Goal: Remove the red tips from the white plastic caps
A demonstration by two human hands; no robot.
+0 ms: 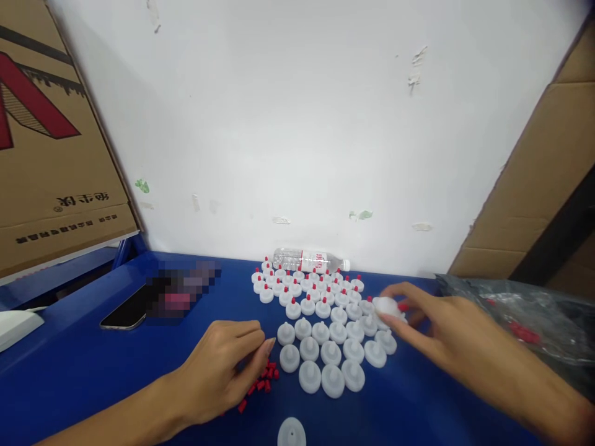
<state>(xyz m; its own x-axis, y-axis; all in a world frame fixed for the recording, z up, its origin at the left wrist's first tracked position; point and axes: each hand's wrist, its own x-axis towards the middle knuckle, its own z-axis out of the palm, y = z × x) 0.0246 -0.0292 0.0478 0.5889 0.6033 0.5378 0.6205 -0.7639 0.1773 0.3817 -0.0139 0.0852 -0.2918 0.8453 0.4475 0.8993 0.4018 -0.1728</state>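
Note:
My right hand grips a white nozzle cap between thumb and fingers, at the right edge of the group; a red tip shows by the fingers. My left hand is closed, thumb against fingertips, just above a small pile of red tip caps. Whatever it may pinch is hidden. Between the hands stand white nozzle caps without red tips, in loose rows. Behind them, many similar caps wear red tips. One lone white nozzle cap sits at the near edge of view.
A clear plastic bottle lies along the white wall behind the caps. On the left are a phone and a printed cardboard box. A plastic bag with red pieces lies at right, below cardboard. The table is blue.

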